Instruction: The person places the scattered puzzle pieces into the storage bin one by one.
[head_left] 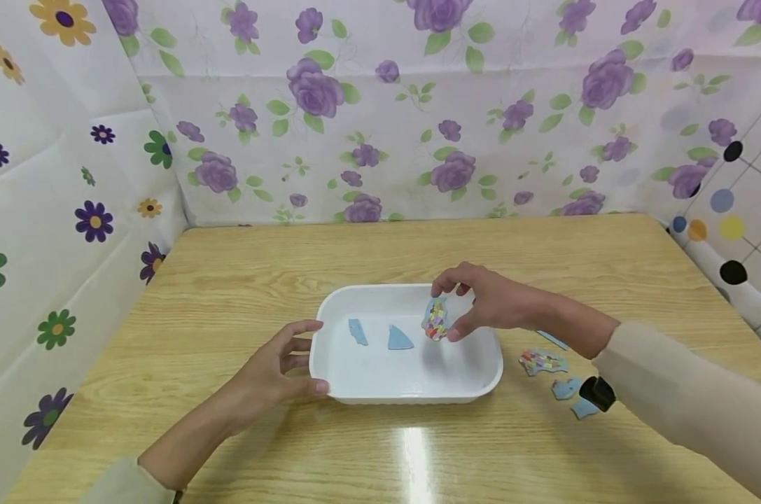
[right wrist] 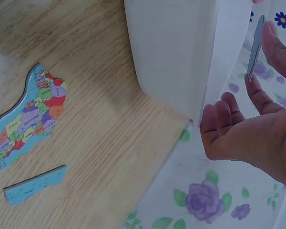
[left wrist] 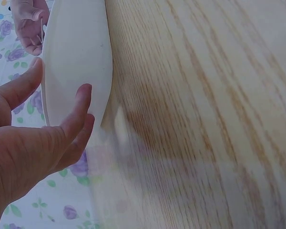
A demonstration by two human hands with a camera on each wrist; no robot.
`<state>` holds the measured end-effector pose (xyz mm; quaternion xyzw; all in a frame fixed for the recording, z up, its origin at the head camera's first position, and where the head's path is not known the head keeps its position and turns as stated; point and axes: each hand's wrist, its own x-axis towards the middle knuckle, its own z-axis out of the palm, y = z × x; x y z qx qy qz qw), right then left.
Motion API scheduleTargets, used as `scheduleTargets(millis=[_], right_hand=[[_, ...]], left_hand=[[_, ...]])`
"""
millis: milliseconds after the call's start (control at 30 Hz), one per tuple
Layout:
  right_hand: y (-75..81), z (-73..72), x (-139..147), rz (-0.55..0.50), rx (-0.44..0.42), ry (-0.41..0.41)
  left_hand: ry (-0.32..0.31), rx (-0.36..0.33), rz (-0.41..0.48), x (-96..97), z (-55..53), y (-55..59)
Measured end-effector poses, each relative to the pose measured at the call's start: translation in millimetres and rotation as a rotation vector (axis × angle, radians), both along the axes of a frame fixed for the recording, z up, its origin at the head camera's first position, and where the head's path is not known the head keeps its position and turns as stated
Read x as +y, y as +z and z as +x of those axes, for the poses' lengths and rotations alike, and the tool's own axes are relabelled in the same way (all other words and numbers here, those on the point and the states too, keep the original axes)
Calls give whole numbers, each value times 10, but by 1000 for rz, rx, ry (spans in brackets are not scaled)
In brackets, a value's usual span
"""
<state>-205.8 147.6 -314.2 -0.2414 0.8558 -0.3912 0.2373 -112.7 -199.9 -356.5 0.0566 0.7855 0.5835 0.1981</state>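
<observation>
Above the right side of a white plastic tray (head_left: 380, 381), my right hand (head_left: 490, 297) pinches a map puzzle piece (head_left: 435, 322) with many coloured patches, upright between thumb and fingertips. In the right wrist view the piece (right wrist: 255, 50) shows edge-on, its face turned away. My left hand (head_left: 269, 364) touches the tray's left end with thumb and fingertips spread loosely along it. Seen from the left wrist, fingers (left wrist: 76, 112) lie against the tray's outer wall (left wrist: 78, 43). Inside the tray lie a narrow blue piece (head_left: 358, 332) and a triangular blue piece (head_left: 399, 338).
Right of the tray, on the wooden table (head_left: 248, 266), lie a coloured map piece (head_left: 542, 361), a thin blue strip (head_left: 552, 339) and small blue pieces (head_left: 566, 388), partly under my right forearm. Flowered sheets (head_left: 367, 105) hang behind the table and at its left.
</observation>
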Motion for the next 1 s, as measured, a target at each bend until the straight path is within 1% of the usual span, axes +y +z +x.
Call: scheduleTargets(millis=[233, 400, 633, 733, 900, 1000], right_hand=[[-65, 19, -107, 28, 43, 20], [-116, 41, -167, 54, 89, 14], [-115, 55, -221, 105, 156, -1], [-141, 60, -237, 123, 206, -8], [-204, 84, -260, 194, 321, -38], [-213, 93, -263, 204, 351, -44]], left_hand=[[5, -4, 1, 5, -1, 7], [1, -8, 4, -1, -4, 3], [-10, -7, 13, -9, -5, 6], [-12, -7, 17, -10, -5, 9], [-5, -8, 7, -7, -5, 3], [-3, -8, 7, -6, -5, -2]])
